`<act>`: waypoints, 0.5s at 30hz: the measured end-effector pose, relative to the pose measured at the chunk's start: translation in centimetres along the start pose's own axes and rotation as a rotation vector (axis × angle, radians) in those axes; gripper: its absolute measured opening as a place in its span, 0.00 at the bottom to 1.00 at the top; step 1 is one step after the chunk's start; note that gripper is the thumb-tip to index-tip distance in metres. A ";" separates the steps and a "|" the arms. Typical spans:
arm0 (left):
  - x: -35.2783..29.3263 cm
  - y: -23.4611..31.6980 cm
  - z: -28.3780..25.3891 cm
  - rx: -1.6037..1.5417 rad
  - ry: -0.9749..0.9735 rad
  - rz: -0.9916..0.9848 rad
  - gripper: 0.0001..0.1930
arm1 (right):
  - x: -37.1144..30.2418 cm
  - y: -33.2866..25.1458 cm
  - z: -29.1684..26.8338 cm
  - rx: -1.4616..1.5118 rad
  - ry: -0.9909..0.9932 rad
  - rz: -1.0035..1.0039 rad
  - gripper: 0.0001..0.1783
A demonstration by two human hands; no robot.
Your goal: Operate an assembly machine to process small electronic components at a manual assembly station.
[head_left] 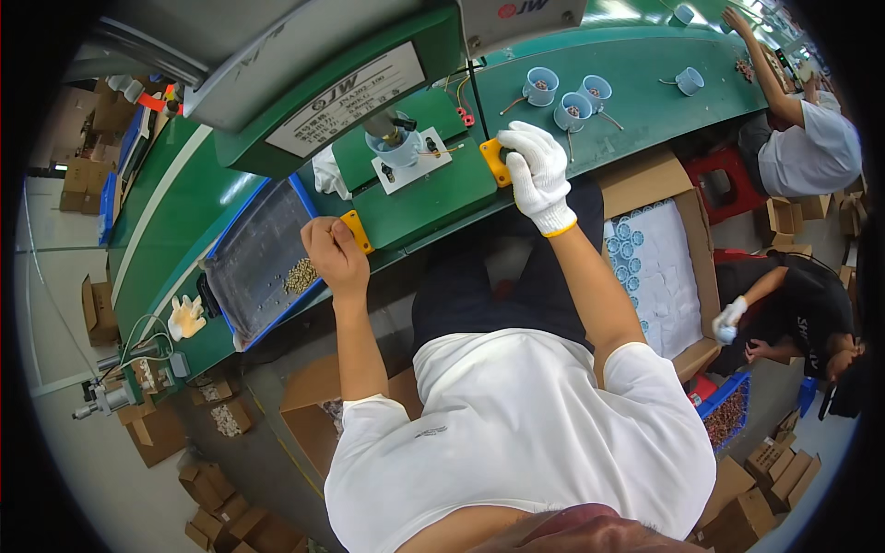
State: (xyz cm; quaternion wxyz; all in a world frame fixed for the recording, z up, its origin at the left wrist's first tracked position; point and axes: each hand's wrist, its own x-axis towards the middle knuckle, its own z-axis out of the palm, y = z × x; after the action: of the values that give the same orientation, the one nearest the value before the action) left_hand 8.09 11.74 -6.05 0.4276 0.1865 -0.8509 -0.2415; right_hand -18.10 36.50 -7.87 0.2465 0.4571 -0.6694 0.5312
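My left hand, bare, is curled against a yellow two-hole block at the left front corner of a green press base. On the base's right side, my right hand in a white knit glove has its fingers bent around a matching yellow block. Between them a light-blue plastic cup sits on a silver plate, under the ram of the green press. A thin copper-coloured lead sticks out to the cup's right.
Several light-blue cups with leads stand on the green bench at right. A blue-rimmed tray holds small brass parts; a spare glove lies left. An open carton of cups is beside me. Co-workers sit at right.
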 end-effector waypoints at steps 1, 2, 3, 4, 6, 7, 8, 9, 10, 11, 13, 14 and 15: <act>0.1 0.1 0.2 0.022 0.051 -0.006 0.16 | 0.0 0.0 0.0 0.000 -0.002 -0.001 0.14; 0.1 0.1 0.3 0.045 0.103 -0.012 0.14 | 0.0 -0.1 0.1 0.005 0.003 0.004 0.14; 0.0 0.0 0.4 0.048 0.105 -0.014 0.14 | 0.0 -0.1 0.1 0.010 0.007 0.009 0.14; -0.2 -0.1 0.4 0.042 0.103 -0.026 0.12 | 0.0 -0.2 0.2 0.016 0.004 0.009 0.14; -0.5 -0.3 0.2 0.045 0.104 -0.042 0.10 | 0.1 -0.4 0.1 0.000 0.003 0.001 0.14; -0.2 0.1 0.0 0.029 0.064 -0.039 0.08 | 0.1 -0.4 0.0 -0.014 0.002 0.000 0.14; 0.1 0.5 -0.2 0.012 0.023 -0.035 0.07 | 0.0 -0.3 -0.1 -0.006 -0.002 0.000 0.14; 0.4 0.9 -0.4 0.020 0.026 -0.039 0.07 | -0.1 -0.2 -0.1 -0.019 0.000 0.000 0.14; 0.7 1.2 -0.6 -0.001 0.001 -0.016 0.07 | -0.1 -0.1 -0.1 -0.034 0.003 0.001 0.14; 1.1 1.5 -0.8 -0.021 -0.024 0.008 0.06 | -0.2 -0.2 -0.1 -0.036 0.007 0.008 0.14; 1.8 1.8 -1.2 -0.014 -0.033 0.031 0.06 | -0.2 -0.2 0.0 -0.027 0.006 0.007 0.14; 2.1 1.9 -1.3 -0.012 -0.044 0.056 0.05 | -0.2 -0.2 0.1 -0.025 0.007 0.007 0.14; 2.5 2.1 -1.4 -0.010 -0.042 0.055 0.05 | -0.2 -0.2 0.2 -0.023 0.006 0.006 0.14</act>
State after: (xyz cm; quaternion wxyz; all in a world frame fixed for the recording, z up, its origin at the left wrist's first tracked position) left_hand 7.62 11.83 -2.55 0.4168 0.1559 -0.8634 -0.2378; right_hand -17.83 36.42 -8.01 0.2519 0.4507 -0.6760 0.5257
